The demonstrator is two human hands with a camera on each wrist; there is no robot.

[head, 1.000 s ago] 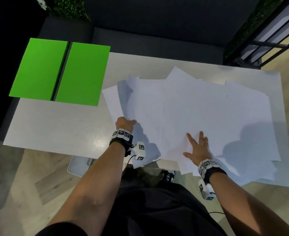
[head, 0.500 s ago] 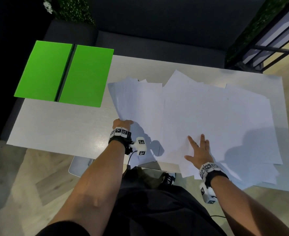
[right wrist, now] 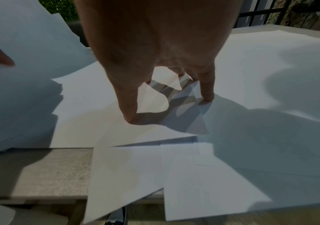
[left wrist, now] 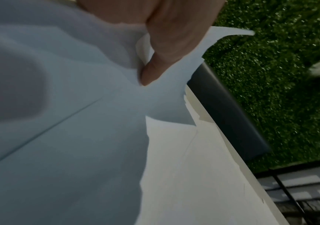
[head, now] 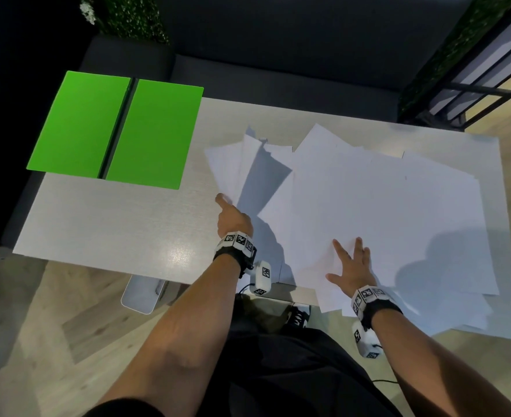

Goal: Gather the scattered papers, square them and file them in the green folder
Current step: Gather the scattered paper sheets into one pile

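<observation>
Papers (head: 383, 212): plain white, no print visible, grey-blue in shadow. Green folder (head: 155, 133) at far left corner of table (head: 113, 230): bright green, dark strip down the middle. Table: pale grey-beige, faint wood grain. Wristbands (head: 237, 240): black w/ white blocks carrying b&w square markers. Sofa (head: 278, 73) beyond far edge: dark grey.
</observation>
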